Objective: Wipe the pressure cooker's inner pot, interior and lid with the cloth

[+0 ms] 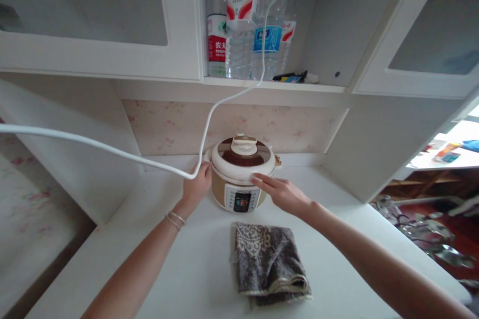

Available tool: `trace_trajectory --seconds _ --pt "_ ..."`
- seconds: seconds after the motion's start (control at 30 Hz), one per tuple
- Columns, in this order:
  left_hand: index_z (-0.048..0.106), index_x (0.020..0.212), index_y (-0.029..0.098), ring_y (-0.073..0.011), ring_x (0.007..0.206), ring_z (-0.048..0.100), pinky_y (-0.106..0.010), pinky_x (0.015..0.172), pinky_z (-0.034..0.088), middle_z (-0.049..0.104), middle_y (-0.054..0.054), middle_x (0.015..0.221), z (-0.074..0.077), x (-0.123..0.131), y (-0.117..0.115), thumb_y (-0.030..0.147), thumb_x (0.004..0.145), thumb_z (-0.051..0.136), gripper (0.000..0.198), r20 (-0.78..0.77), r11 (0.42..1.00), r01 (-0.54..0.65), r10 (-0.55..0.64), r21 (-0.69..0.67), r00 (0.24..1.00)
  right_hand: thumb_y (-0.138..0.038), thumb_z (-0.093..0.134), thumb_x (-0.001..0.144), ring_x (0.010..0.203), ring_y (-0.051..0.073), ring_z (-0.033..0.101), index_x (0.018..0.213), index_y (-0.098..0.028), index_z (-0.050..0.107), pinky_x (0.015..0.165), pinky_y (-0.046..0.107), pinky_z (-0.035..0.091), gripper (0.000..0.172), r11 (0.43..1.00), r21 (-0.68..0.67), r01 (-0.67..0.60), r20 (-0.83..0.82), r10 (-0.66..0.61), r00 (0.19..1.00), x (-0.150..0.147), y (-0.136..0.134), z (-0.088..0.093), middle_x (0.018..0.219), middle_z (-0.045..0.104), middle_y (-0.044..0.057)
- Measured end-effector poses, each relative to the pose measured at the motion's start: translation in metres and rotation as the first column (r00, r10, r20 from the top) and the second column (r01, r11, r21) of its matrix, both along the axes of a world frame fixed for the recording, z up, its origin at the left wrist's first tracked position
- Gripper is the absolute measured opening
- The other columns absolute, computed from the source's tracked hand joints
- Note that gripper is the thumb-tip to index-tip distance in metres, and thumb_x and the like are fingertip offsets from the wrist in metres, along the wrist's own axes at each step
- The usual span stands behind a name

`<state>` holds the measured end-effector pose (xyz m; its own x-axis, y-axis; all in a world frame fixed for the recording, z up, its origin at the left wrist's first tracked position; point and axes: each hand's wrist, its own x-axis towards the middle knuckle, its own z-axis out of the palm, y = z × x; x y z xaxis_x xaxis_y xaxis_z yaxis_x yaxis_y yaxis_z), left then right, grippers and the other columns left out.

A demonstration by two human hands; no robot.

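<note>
An electric pressure cooker [242, 174] with a cream body, brown-topped lid and front control panel stands upright at the back of the white counter. My left hand [197, 183] is closed at its left side handle, with a bracelet on the wrist. My right hand [282, 191] has its fingers stretched out, the fingertips against the front right of the lid's rim. Nothing is held in it. A folded grey-brown patterned cloth [267, 261] lies on the counter in front of the cooker, between my forearms.
A white cable [209, 114] crosses the view close to the camera and passes over my left hand. Several plastic bottles [241, 35] stand in the open cabinet overhead. White side panels [385, 139] flank the counter [202, 264]. Clutter lies beyond its right edge.
</note>
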<state>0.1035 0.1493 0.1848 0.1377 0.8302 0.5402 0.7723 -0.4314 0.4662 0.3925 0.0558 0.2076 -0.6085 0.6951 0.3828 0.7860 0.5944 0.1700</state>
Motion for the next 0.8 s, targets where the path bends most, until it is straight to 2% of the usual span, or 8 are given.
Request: trace_trajectory --seconds 0.13,0.2,0.27,0.33,0.4,0.53,0.67,0.8 --pt "0.067 0.105 0.023 -0.0151 0.098 0.063 -0.026 0.091 0.048 0.067 -0.004 0.109 -0.028 0.033 -0.096 0.022 0.095 0.039 0.03 0.05 0.885 0.45 -0.447 -0.12 0.893 -0.004 0.032 0.084 0.127 0.02 0.049 0.136 -0.026 0.051 0.102 0.037 0.046 0.06 0.986 -0.116 0.12 -0.384 -0.156 0.91 0.038 -0.04 -0.068 0.144 0.048 0.003" --pt "0.063 0.118 0.025 -0.0164 0.105 0.061 -0.027 0.095 0.046 0.064 -0.004 0.118 -0.05 0.055 -0.141 0.032 0.095 0.043 0.031 0.045 0.722 0.624 -0.643 -0.299 0.765 -0.018 0.039 0.089 0.115 0.02 0.059 0.126 -0.025 0.058 0.094 0.035 0.052 0.042 0.942 -0.223 0.253 -0.598 -0.337 0.728 0.052 -0.05 -0.109 0.133 0.058 0.006" --pt "0.045 0.141 0.023 -0.0251 0.125 0.049 -0.033 0.106 0.04 0.048 -0.008 0.142 -0.073 0.073 -0.171 0.055 0.081 0.061 0.07 0.002 0.559 0.709 -0.785 -0.43 0.62 -0.032 0.044 0.087 0.092 0.02 0.068 0.118 -0.021 0.061 0.076 0.032 0.057 0.036 0.861 -0.395 0.321 -0.721 -0.507 0.472 0.064 -0.057 -0.152 0.119 0.065 0.01" --pt "0.03 0.149 0.022 -0.0301 0.139 0.031 -0.044 0.117 0.023 0.035 -0.01 0.152 -0.093 0.085 -0.183 0.065 0.075 0.062 0.092 -0.064 0.513 0.703 -0.827 -0.492 0.559 -0.04 0.047 0.082 0.083 0.021 0.07 0.112 -0.019 0.062 0.073 0.034 0.057 0.039 0.786 -0.522 0.33 -0.732 -0.612 0.3 0.072 -0.063 -0.188 0.112 0.068 0.01" --pt "0.02 0.153 0.021 -0.0312 0.144 0.017 -0.049 0.119 0.012 0.023 -0.011 0.158 -0.111 0.091 -0.181 0.068 0.076 0.058 0.098 -0.124 0.527 0.684 -0.828 -0.504 0.547 -0.045 0.048 0.08 0.085 0.023 0.07 0.11 -0.019 0.062 0.078 0.035 0.055 0.042 0.735 -0.593 0.33 -0.72 -0.667 0.191 0.076 -0.069 -0.212 0.107 0.07 0.01" --pt "0.018 0.153 0.024 -0.0341 0.145 0.012 -0.051 0.117 0.015 0.008 -0.01 0.161 -0.139 0.093 -0.168 0.065 0.075 0.061 0.098 -0.251 0.663 0.581 -0.733 -0.473 0.632 -0.053 0.051 0.077 0.09 0.025 0.069 0.111 -0.019 0.062 0.081 0.035 0.053 0.049 0.7 -0.637 0.323 -0.724 -0.687 0.062 0.076 -0.076 -0.223 0.102 0.072 0.01" --pt "0.023 0.152 0.025 -0.0331 0.143 0.021 -0.048 0.115 0.022 0.022 -0.012 0.158 -0.15 0.09 -0.165 0.044 0.083 0.061 0.081 -0.387 0.756 0.537 -0.653 -0.374 0.651 -0.058 0.052 0.077 0.083 0.024 0.069 0.111 -0.018 0.062 0.074 0.034 0.053 0.053 0.691 -0.649 0.318 -0.73 -0.683 -0.005 0.071 -0.078 -0.217 0.099 0.072 0.01" --pt "0.03 0.149 0.023 -0.0279 0.126 0.048 -0.043 0.104 0.04 0.047 -0.014 0.143 -0.135 0.079 -0.159 0.016 0.09 0.045 0.061 -0.515 0.788 0.539 -0.609 -0.299 0.603 -0.06 0.05 0.077 0.08 0.023 0.069 0.112 -0.018 0.061 0.074 0.033 0.052 0.055 0.678 -0.661 0.323 -0.72 -0.693 -0.02 0.067 -0.08 -0.215 0.103 0.071 0.01"
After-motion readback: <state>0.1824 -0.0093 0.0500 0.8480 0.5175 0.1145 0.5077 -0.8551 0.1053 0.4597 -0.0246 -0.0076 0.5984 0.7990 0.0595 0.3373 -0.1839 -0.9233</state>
